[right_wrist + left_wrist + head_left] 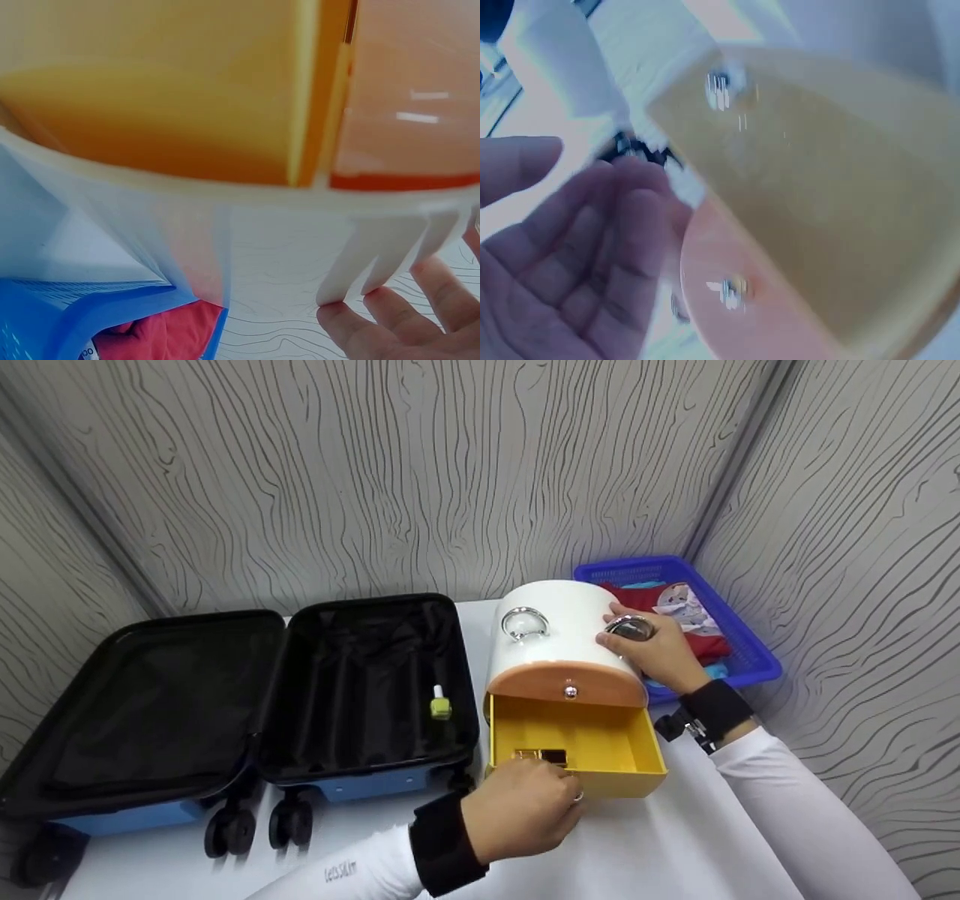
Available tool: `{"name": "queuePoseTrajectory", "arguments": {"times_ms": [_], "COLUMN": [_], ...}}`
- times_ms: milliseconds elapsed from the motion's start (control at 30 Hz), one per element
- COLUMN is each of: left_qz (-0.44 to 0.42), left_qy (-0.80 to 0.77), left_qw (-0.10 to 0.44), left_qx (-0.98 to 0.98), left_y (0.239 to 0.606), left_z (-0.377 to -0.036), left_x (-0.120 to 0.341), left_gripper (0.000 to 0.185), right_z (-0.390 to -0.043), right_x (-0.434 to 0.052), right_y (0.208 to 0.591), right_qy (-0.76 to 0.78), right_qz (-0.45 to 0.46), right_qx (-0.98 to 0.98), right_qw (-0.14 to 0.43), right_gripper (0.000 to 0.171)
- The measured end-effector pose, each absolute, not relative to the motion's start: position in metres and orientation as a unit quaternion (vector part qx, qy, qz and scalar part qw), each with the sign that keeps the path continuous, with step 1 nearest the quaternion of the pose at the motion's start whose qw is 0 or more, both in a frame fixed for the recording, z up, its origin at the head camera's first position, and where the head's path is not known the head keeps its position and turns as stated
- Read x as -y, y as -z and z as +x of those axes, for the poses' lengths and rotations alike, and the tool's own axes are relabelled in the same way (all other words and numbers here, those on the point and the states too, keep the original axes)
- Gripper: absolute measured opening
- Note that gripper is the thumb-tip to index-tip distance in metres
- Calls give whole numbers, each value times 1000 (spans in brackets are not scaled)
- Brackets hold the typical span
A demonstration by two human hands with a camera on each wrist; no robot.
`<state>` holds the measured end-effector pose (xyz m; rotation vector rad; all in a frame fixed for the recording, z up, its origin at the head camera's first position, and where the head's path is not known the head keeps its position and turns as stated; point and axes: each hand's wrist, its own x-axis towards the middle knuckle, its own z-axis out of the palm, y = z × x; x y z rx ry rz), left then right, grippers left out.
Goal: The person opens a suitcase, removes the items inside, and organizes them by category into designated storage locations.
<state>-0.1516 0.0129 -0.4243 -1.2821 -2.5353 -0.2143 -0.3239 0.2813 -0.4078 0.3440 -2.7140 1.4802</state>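
Head view: white storage box [559, 637] stands on the tabletop [675, 840], rounded top, peach upper drawer front [568, 684] with a small metal knob [570, 690]. Yellow lower drawer [592, 746] is pulled out toward the person. Left hand [525, 806] sits at the drawer's near left corner, fingers curled down over a small gold-and-dark object [540, 755] lying inside; whether the grip is actually closed on it cannot be told. Right hand [652, 649] rests on the box's right top, fingers relaxed, flat against the white shell, beside a metal ring handle [630, 626]. A second ring handle [525, 622] is on the box's left top.

Left of the box: black suitcase [240, 697] lying open, both halves flat, a small green-capped bottle [440, 703] in the half nearer the box. Right of and behind the box: blue basket [739, 641] with red and patterned cloth [694, 611] inside.

Left wrist view: blurred; palm [562, 277] open toward the lens, yellow drawer and peach front close by.

Right wrist view: fingertips [409, 322] against the box's white underside.
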Motion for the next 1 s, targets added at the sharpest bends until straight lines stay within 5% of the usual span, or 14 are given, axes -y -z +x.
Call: {"name": "queuePoseTrajectory", "arguments": {"times_ms": [433, 1000], "left_qz": [-358, -297], "left_qy": [-1, 26], "left_qw": [185, 226], "left_qx": [915, 928], "left_y": [476, 488], "left_z": [-146, -166], "left_x": [-29, -35], "left_gripper": [25, 30], "right_z": [-325, -319], "right_x": [-284, -282], "right_y": [404, 387], "right_qy": [-465, -420], "right_qz": [115, 127], "right_qx": [878, 899], "right_qw": [2, 12], "right_gripper": [62, 65]}}
